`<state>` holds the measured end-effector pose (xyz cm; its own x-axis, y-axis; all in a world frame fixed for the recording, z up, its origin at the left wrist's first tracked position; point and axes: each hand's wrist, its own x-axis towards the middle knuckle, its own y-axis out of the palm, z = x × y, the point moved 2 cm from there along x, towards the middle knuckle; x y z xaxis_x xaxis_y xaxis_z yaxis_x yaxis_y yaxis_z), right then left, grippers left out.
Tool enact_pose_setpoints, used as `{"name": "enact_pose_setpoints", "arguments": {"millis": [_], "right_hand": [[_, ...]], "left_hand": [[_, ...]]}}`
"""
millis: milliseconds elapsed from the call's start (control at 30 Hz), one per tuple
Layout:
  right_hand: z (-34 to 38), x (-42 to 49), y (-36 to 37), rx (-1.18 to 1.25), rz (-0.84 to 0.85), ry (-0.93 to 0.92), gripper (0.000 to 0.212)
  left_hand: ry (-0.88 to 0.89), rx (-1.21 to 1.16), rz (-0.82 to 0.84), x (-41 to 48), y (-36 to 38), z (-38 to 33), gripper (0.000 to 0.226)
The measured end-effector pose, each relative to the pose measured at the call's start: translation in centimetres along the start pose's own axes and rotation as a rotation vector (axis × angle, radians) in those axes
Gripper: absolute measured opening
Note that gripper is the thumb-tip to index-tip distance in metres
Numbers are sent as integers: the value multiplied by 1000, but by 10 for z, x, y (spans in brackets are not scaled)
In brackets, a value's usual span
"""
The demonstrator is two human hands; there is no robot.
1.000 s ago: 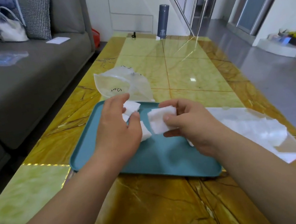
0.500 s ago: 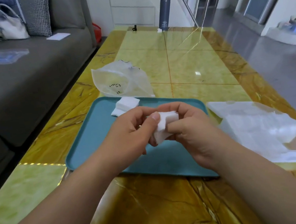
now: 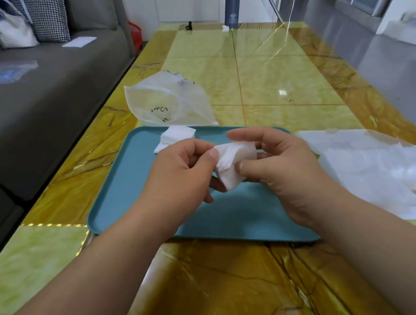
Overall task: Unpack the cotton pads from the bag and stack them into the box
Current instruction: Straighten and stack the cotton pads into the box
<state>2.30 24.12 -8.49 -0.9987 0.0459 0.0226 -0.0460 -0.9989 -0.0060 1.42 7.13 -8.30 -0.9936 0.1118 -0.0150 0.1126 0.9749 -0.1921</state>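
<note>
Both hands hold one small stack of white cotton pads (image 3: 231,163) above the teal tray (image 3: 126,191). My left hand (image 3: 183,176) pinches the stack's left side with thumb and fingers. My right hand (image 3: 279,166) grips its right side, fingers curled over the top. A few more pads (image 3: 176,136) lie at the tray's far edge. The clear plastic bag (image 3: 165,102) lies crumpled just beyond the tray. The clear plastic box (image 3: 377,169) with its lid open sits to the right of the tray, with white pads inside.
The tray rests on a glossy yellow-green stone table (image 3: 257,76). A dark flask (image 3: 231,1) stands at the table's far end. A grey sofa (image 3: 21,97) runs along the left side, close to the table edge.
My left hand lifted pads off the tray and brought them to the stack in my right hand. Both hands now hold the joined stack together above the tray.
</note>
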Motion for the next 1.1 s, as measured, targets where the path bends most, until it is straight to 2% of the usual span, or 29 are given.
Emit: {"name": "enact_pose_setpoints", "arguments": {"millis": [200, 400, 500, 600, 700, 800, 933, 1100], "right_hand": [[5, -2, -1, -135, 34, -67, 36], [7, -5, -2, -219, 92, -83, 30], [4, -2, -4, -222, 45, -77, 22], [0, 1, -8, -262, -50, -13, 13], [1, 2, -18, -328, -169, 57, 16], [3, 2, -21, -281, -182, 99, 19], [6, 0, -18, -234, -100, 157, 25], [4, -2, -10, -102, 127, 178, 17]], "left_hand": [[-13, -3, 14, -1, 1, -1, 19], [-77, -70, 13, -2, 0, 1, 17], [-102, -91, -45, 1, -1, 4, 17], [-64, 14, -137, 4, -7, 6, 15], [-1, 65, -210, 5, -15, 4, 9], [32, -13, -153, 3, -18, -2, 10], [14, -102, 118, -7, -9, -11, 11], [9, -51, 71, -2, -7, -3, 8]]}}
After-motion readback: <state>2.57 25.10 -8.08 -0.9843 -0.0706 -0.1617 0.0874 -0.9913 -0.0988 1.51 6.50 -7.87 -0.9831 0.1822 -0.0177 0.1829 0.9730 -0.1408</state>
